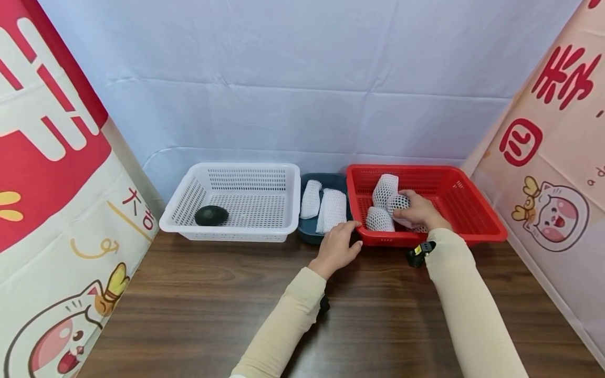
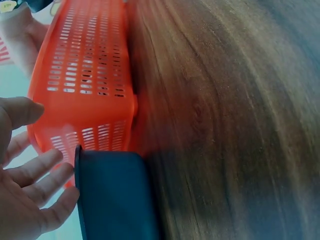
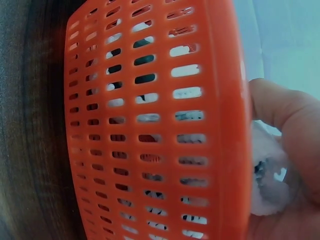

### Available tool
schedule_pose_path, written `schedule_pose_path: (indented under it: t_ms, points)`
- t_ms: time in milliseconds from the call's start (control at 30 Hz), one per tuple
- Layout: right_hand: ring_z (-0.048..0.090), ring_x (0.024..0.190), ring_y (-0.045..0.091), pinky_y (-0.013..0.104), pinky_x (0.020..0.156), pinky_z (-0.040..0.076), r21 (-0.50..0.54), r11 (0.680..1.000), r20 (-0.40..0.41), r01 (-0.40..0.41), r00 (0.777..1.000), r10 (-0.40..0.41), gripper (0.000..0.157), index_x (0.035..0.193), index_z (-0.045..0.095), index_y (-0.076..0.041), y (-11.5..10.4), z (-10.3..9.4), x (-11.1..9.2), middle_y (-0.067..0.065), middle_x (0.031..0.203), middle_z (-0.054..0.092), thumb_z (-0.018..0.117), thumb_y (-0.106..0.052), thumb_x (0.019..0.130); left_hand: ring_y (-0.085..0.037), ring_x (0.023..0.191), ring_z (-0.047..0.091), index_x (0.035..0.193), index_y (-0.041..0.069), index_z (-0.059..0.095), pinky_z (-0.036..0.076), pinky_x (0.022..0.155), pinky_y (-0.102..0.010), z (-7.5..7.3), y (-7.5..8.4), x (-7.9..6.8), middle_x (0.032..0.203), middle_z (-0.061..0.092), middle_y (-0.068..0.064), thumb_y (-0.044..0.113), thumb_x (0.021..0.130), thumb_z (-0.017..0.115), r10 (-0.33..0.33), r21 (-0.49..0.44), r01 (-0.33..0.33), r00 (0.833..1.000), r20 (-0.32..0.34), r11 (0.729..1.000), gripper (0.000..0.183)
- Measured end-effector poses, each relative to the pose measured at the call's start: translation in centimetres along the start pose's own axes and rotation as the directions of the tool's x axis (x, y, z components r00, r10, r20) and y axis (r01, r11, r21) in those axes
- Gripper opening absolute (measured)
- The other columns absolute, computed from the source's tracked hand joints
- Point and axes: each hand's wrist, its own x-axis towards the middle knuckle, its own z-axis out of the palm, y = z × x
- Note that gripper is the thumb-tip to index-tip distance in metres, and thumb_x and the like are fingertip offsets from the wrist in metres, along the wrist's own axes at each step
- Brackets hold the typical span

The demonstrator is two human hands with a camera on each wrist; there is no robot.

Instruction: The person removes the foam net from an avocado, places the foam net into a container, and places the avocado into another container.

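Note:
My right hand (image 1: 420, 211) reaches over the front rim of the red basket (image 1: 378, 241) and grips a dark fruit in a white foam net (image 1: 399, 202). In the right wrist view, thumb and fingers curl round the white netting (image 3: 267, 175) just past the basket's rim. Other white foam-netted pieces (image 1: 379, 219) lie beside it in the basket. My left hand (image 1: 336, 245) has its fingers loosely extended at the red basket's front left corner. In the left wrist view, its fingertips are right at the rim of the dark blue tray (image 2: 115, 195).
The blue tray (image 1: 308, 227) stands between the two baskets with white foam nets (image 1: 332, 209) in it. At left, a white basket (image 1: 236, 236) holds a dark green avocado (image 1: 211, 215). A pale cloth (image 1: 302, 121) hangs behind, with printed cloths on both sides of the wooden table (image 1: 227, 294).

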Motion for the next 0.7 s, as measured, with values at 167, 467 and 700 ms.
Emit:
schedule_pose_path:
  t_ms: [167,467,700]
  points:
    - [0.042,0.107,0.043,0.054,0.087,0.041,-0.019,1.0,-0.032,0.016,0.999,-0.016,0.073,0.141,0.024,0.002,-0.2,0.1,-0.3,0.031,0.128,0.039,0.063,-0.022,0.084,-0.014,0.104,0.055,0.129,0.014,0.052,0.045,0.086,-0.027,-0.2,0.0,0.0,0.118,0.058,-0.002,0.024,0.086,0.066,0.01,0.009,-0.011,1.0,0.03,1.0,0.046]
    - [0.044,0.106,0.042,0.055,0.088,0.039,-0.054,0.998,-0.08,0.045,0.996,-0.05,0.07,0.14,0.028,0.002,0.3,0.2,-0.1,0.032,0.125,0.042,0.061,-0.024,0.085,-0.013,0.097,0.054,0.13,0.015,0.052,0.046,0.081,-0.025,-0.6,0.1,0.0,0.114,0.059,-0.003,0.026,0.086,0.066,0.009,0.003,-0.009,0.998,0.061,1.0,0.048]
    - [0.043,0.107,0.043,0.058,0.089,0.037,-0.086,0.993,-0.14,0.086,0.985,-0.098,0.072,0.14,0.031,0.001,0.3,0.3,0.1,0.031,0.126,0.043,0.065,-0.026,0.082,-0.011,0.099,0.053,0.126,0.013,0.055,0.045,0.084,-0.024,-1.3,0.0,0.1,0.115,0.059,-0.005,0.025,0.086,0.066,-0.013,-0.107,0.021,0.997,0.075,0.994,0.043]
